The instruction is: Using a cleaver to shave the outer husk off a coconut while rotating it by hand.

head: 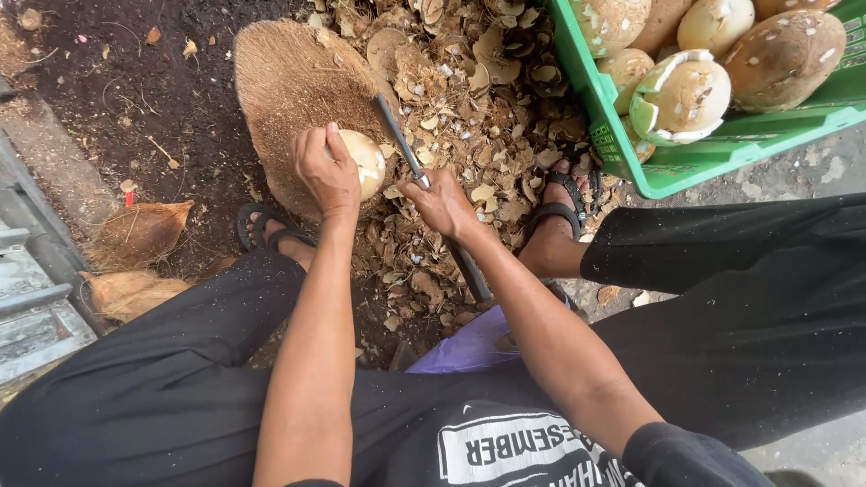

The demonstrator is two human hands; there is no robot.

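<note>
Your left hand [327, 171] is clasped over a pale coconut [364, 162], pressing it against the fibrous chopping block [289, 90]. Your right hand [442, 206] is wrapped tight around a knife [401, 144], blade angled beside the coconut. A green crate [686, 162] of coconuts sits right.
</note>
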